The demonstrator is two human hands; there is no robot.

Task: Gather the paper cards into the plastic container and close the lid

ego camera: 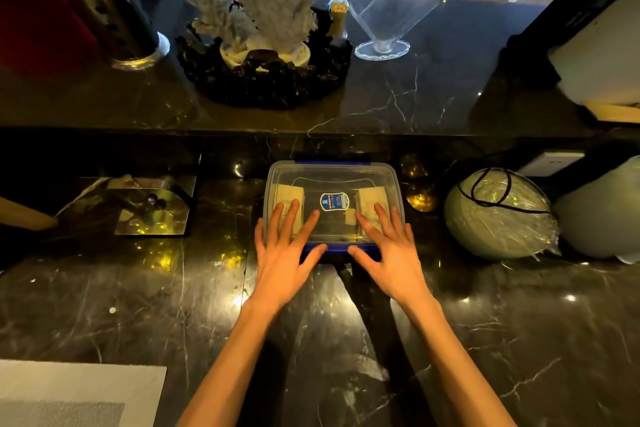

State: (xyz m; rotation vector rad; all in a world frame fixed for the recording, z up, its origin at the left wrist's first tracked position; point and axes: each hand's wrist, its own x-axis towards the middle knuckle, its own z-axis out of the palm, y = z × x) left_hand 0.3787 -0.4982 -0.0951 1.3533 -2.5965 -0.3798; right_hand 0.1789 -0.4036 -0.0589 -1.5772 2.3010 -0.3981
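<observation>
A clear plastic container [332, 173] with blue latches sits on the dark marble counter, its transparent lid [334, 218] on top with a blue sticker in the middle. Pale paper cards lie inside, one stack at the left [289, 193] and one at the right [372, 196]. My left hand [285, 250] rests flat on the lid's near left part, fingers spread, thumb at the blue front latch [337, 248]. My right hand [389, 248] lies flat on the near right part, thumb at the same latch. Neither hand grips anything.
A mirrored tray [152, 206] lies to the left. A wrapped pale round bowl [498, 215] with a black cord sits to the right. On the raised ledge behind stand a dark planter [263, 76], a clear glass holder [388, 28] and a metal cylinder [114, 10]. A grey placemat [69, 392] is at the near left.
</observation>
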